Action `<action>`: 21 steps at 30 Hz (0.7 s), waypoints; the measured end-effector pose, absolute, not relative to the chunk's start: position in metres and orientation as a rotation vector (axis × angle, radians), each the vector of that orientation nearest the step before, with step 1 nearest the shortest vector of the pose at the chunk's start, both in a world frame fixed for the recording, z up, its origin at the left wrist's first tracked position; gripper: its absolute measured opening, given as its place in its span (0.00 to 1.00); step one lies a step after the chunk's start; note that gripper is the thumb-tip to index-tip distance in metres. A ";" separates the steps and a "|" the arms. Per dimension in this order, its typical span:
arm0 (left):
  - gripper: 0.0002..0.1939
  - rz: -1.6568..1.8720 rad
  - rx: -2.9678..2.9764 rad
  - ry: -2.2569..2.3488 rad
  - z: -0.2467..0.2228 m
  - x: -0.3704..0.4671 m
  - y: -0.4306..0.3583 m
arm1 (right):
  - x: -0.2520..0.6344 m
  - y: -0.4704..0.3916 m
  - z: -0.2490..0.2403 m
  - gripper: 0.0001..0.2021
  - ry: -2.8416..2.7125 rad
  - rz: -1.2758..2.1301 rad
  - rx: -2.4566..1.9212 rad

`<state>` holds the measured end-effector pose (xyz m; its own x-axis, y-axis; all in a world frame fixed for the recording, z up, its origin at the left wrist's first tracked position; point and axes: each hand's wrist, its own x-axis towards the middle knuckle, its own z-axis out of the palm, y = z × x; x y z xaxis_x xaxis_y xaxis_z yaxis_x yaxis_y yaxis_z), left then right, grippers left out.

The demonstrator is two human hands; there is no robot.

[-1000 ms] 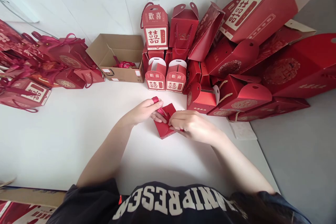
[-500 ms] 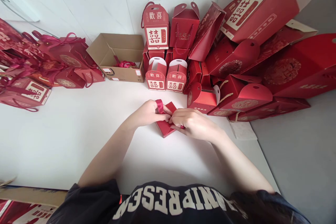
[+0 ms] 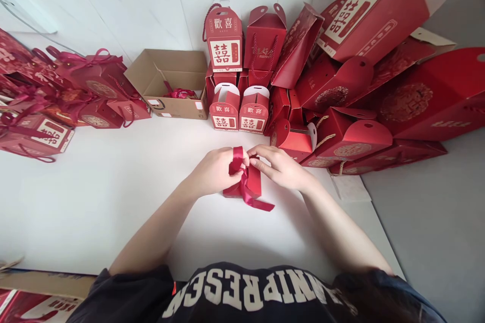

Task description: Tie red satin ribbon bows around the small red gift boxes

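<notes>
A small red gift box rests on the white table between my hands. A dark pink satin ribbon lies across its top, one tail trailing off the near right side. My left hand is closed on the ribbon, which also loops up over its fingers. From the other side, my right hand curves its fingers in at the far end of the box top. Its thumb and forefinger pinch close to the left fingertips, apparently on the ribbon, though the exact grip is partly hidden.
Red gift boxes stand stacked at the back and along the right. A cardboard box with ribbon inside is at back left. Ribbon-tied boxes are heaped at far left. A wall rises behind.
My right hand has let go of the ribbon tail, now hanging over the near side, and moved to the far end of the box top. My left hand has shifted slightly right.
</notes>
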<state>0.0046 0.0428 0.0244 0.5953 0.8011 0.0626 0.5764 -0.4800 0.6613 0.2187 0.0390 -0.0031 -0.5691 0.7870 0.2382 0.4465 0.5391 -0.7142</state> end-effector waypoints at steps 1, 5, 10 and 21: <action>0.08 0.556 2.256 1.104 0.020 0.004 0.042 | 0.219 0.039 -0.004 0.09 -2.240 0.778 -1.002; 0.09 0.855 2.311 1.180 -0.001 0.002 0.039 | 0.220 0.040 -0.010 0.08 -2.196 0.734 -1.047; 0.06 1.032 2.219 1.347 -0.020 0.000 0.035 | 0.214 0.038 -0.013 0.09 -2.074 0.800 -1.053; 0.04 1.069 1.988 1.340 -0.027 0.000 0.030 | 0.203 0.035 -0.020 0.06 -2.106 0.609 -0.964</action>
